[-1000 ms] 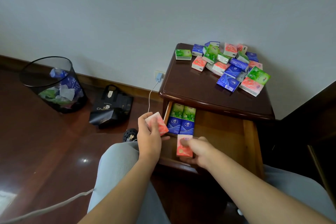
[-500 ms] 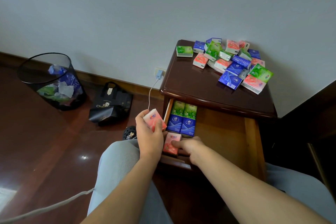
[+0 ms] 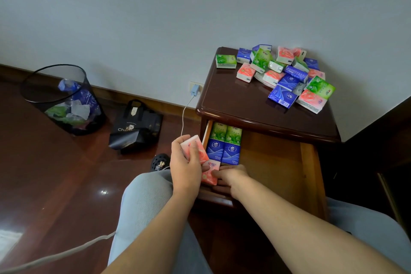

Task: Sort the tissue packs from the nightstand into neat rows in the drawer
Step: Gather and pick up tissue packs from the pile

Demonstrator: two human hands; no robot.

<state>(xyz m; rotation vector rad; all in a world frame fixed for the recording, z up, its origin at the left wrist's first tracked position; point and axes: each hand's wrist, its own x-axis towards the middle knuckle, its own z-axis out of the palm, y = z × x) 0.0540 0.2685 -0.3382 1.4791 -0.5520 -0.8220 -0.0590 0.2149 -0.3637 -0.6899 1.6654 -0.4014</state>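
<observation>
1. Your left hand (image 3: 185, 168) hovers over the drawer's (image 3: 278, 162) front left corner, its grip closed around a pink tissue pack (image 3: 194, 148) held tilted above the rim.
2. Your right hand (image 3: 231, 179) reaches inside the drawer near its front edge, fingers pressed on a second pink pack (image 3: 211, 173) lying flat there; the grip looks narrow, resting on the pack rather than wrapped round it.
3. That second pink pack sits in the left column, touching the near end of a blue pack.
4. Behind it, two blue packs (image 3: 223, 151) lie side by side, and two green packs (image 3: 226, 134) lie beyond them, partly under the nightstand (image 3: 244, 104) top.
5. The right part of the drawer shows bare wood.
6. On the nightstand's surface, a loose heap of packs (image 3: 287, 73) in green, blue and pink sits towards the back right; one green pack (image 3: 226, 61) lies apart at the back left.
7. On the floor to your left stand a mesh bin (image 3: 64, 98) and a black bag (image 3: 135, 127).
</observation>
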